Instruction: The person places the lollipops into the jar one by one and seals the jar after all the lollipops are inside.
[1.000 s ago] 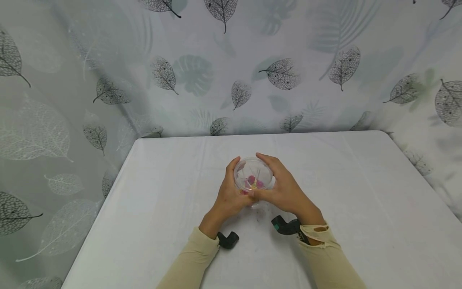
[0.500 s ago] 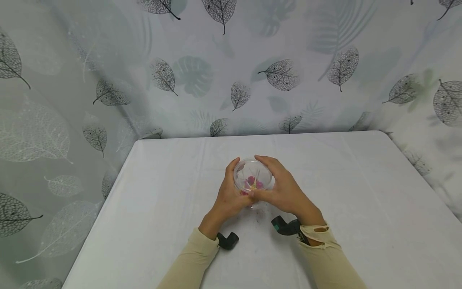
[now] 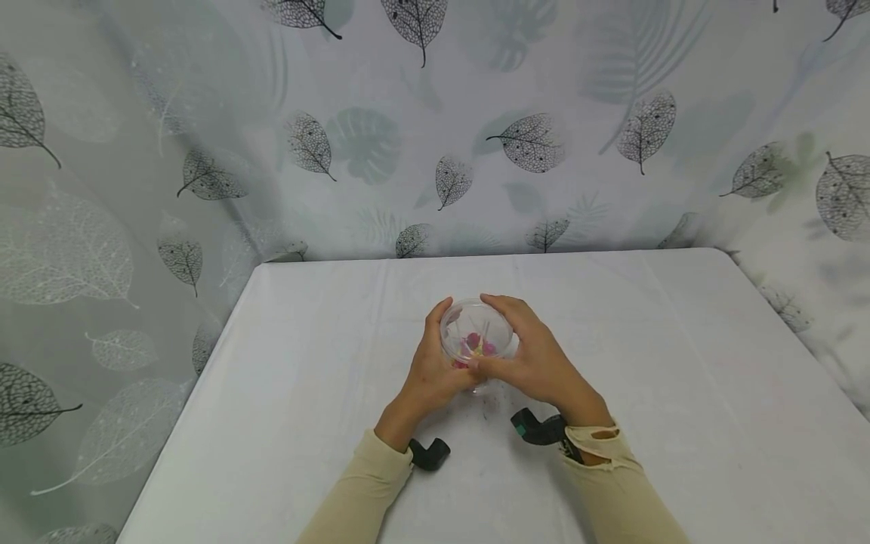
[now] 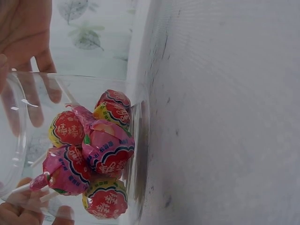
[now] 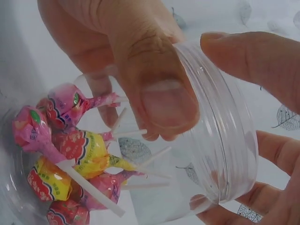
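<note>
A clear, round plastic jar [image 3: 478, 321] is held between both hands near the middle of the table. Inside it lie several lollipops [image 4: 108, 146] in pink, red and yellow wrappers, with white sticks. The left hand [image 3: 433, 372] grips the jar's body from the left; its thumb crosses the wall in the right wrist view. From the other side the right hand [image 3: 540, 364] grips the transparent ribbed lid [image 5: 239, 154], thumb on its near edge. The jar stands about upright, its base close to the white tabletop in the left wrist view.
A white cloth-covered table [image 3: 326, 340] spreads around the hands. Behind and beside it hangs a leaf-patterned curtain [image 3: 469, 98]. Black wrist mounts [image 3: 430, 453] stick out inward from both cuffs.
</note>
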`<state>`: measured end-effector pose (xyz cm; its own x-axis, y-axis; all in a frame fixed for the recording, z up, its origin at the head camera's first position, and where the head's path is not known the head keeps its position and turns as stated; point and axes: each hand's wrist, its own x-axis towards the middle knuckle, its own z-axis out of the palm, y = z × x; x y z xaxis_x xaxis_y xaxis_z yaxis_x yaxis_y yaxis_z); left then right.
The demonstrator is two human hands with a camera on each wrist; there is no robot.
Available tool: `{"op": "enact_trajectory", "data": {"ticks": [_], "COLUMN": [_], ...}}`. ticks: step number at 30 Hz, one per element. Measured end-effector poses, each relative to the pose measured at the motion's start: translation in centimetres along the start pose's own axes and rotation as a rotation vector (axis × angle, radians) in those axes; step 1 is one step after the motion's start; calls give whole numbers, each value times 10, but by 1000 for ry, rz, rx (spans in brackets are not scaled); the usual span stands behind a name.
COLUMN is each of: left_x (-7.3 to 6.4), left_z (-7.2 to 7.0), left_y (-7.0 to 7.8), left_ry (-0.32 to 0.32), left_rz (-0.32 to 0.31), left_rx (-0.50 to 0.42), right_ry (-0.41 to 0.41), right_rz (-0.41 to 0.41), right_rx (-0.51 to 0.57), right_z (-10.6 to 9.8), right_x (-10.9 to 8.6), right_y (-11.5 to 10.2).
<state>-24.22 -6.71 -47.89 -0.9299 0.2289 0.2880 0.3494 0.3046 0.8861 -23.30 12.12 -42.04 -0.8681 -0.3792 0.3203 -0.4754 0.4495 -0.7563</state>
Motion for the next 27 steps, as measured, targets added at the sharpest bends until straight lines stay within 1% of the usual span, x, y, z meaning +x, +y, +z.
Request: {"op": "enact_trajectory", "data": {"ticks": [4,8,11,14,20,23,27], "left_x": [0,0,0,0,-1,-1,0], "left_z": [-1,-1,-1,0,0,0,0], "left_y": [0,-1,-1,-1,0,0,0], "left_ry": [-5,-6,-8,-10,-7,-7,-12], "left_rz": [-5,-8,-10,-10,-14,-19,-10], "left_rx": [-9,-29,-36,-38,-28,-35,-33], "right_ry": [-19,-34,-22,-10,-24,-42,-48], "right_rz": [6,-10,-24,-20,13,10,4], "right_rx": [-7,-18,-30,-37,9,33,34], "right_z": [0,0,1,1,-1,-3,-3], "right_x": [0,-1,-1,-1,-1,-2,-2], "right_y": [-1,-2,-1,0,1,1,1]}}
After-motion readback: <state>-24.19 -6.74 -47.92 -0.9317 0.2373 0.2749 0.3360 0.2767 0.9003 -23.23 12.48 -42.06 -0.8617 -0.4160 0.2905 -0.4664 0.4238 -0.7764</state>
